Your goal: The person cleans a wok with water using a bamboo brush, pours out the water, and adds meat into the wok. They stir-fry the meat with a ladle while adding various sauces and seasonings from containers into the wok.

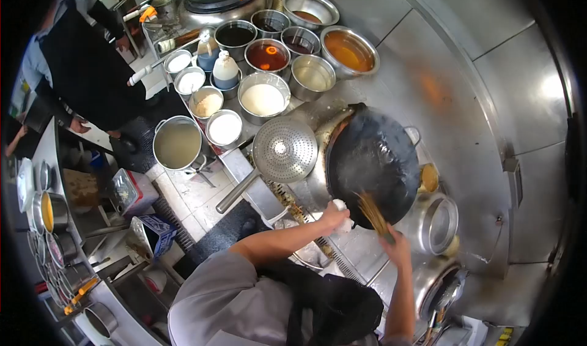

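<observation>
My left hand is closed around a white cloth at the near edge of a large black wok. Any wok handle under the cloth is hidden. In my right hand is a bamboo wok brush, its bristles splayed over the wok's near rim. Steam rises from the wok, and its dark inside looks wet and shiny. Just left of the wok, a perforated strainer ladle rests with its long handle pointing toward me.
Metal pots of sauces, powders and liquids crowd the counter beyond, among them a basin of amber liquid and two squeeze bottles. A stockpot stands at left. A lidded pot sits right. A person in a black apron stands upper left.
</observation>
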Motion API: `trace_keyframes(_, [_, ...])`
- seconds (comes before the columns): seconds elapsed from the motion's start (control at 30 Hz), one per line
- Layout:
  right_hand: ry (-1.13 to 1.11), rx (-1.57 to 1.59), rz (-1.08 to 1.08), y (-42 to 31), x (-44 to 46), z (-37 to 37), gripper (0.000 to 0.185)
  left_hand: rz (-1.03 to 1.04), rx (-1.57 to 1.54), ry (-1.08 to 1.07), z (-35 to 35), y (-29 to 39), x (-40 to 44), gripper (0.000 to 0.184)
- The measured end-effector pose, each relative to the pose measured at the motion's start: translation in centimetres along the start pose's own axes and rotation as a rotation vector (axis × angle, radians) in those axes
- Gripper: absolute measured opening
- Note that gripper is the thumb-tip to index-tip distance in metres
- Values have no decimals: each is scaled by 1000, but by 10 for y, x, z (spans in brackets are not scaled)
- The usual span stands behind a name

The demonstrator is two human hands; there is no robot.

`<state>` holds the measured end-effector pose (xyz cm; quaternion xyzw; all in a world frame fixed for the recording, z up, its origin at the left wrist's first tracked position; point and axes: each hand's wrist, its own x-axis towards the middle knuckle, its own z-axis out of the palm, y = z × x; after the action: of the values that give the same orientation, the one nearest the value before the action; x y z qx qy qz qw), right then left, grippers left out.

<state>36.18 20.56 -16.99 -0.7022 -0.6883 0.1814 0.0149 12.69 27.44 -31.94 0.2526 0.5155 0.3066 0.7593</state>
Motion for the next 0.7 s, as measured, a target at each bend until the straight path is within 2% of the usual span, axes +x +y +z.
trace_keyframes(0.03, [3,-100,-58,3,42,20,65,-17,15,7,-3,2,-6,54])
trace_keyframes(0.07, [10,64,1,-20,81,25,64,2,-21,14,-5,11,-13,43])
trace_keyframes(0.1, [60,28,-16,-36,114,26,61,21,-55,7,1,13,-18,33])
trace_keyframes(0.13, [83,74,67,-49,138,24,58,82,-117,-36,0,-32,22,26])
trace_keyframes(0.17, [66,159,143,-63,152,20,57,127,-202,-134,-3,-16,5,16])
trace_keyframes(0.2, [127,160,165,-72,159,27,57,163,-143,-144,-4,-15,6,13])
trace_keyframes(0.23, [182,157,190,-73,155,39,57,63,-104,-143,-6,-10,3,14])
trace_keyframes(0.3, [146,172,235,-68,137,58,57,48,-143,-104,-2,0,-6,17])
trace_keyframes(0.37, [22,109,145,-64,92,52,61,21,-160,-119,0,0,-12,18])
trace_keyframes(0.47, [-153,-86,51,-28,23,15,61,62,-177,-137,-5,-1,-7,19])
trace_keyframes(0.57, [-191,-271,68,-1,49,-24,61,108,-184,-168,-6,1,-8,22])
trace_keyframes(0.63, [16,-162,28,8,120,2,62,-104,-243,-203,-5,8,-13,22])
trace_keyframes(0.7, [209,8,-39,-16,183,32,64,-77,-234,-181,-1,14,-17,19])
